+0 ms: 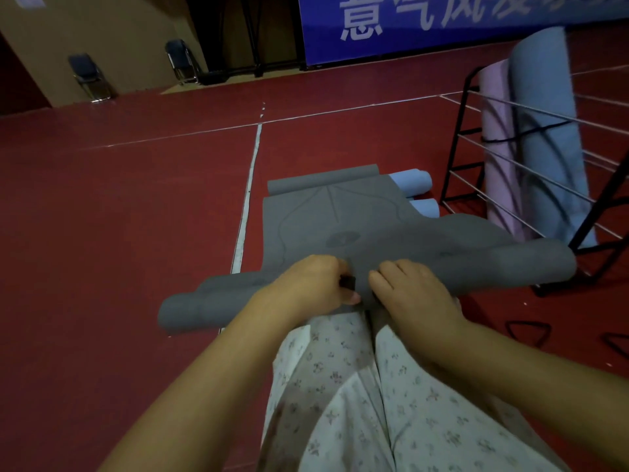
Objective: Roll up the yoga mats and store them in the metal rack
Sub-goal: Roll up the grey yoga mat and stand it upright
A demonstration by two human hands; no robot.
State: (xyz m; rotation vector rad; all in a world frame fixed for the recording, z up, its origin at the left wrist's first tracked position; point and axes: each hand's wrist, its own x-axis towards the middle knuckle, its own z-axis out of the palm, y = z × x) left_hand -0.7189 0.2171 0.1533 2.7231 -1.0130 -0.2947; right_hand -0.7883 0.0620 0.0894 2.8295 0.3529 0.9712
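Red matte floor (pixel 136 199) with white lines spreads out below a blue banner (pixel 442 25) whose large pale characters read "意气风发". A metal rack (pixel 510 165), black frame with thin silver rods, holds upright pink and blue rolls. The grey mat (pixel 340 226), printed with faint lines, lies rolled across the person's lap. Left hand (pixel 313 284) pinches a small dark strap (pixel 348 282); right hand (pixel 408 287) presses fingers-curled on the roll.

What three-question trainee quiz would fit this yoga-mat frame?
1. True or false: the metal rack already holds rolled mats.
2. Which colour is the mat under both hands: A grey, B pink, C blue?
3. Which hand pinches a small dark object?

Key: 1 true, a pink mat and a blue mat stand in it. 2 A. 3 the left hand; the right hand presses on the roll.
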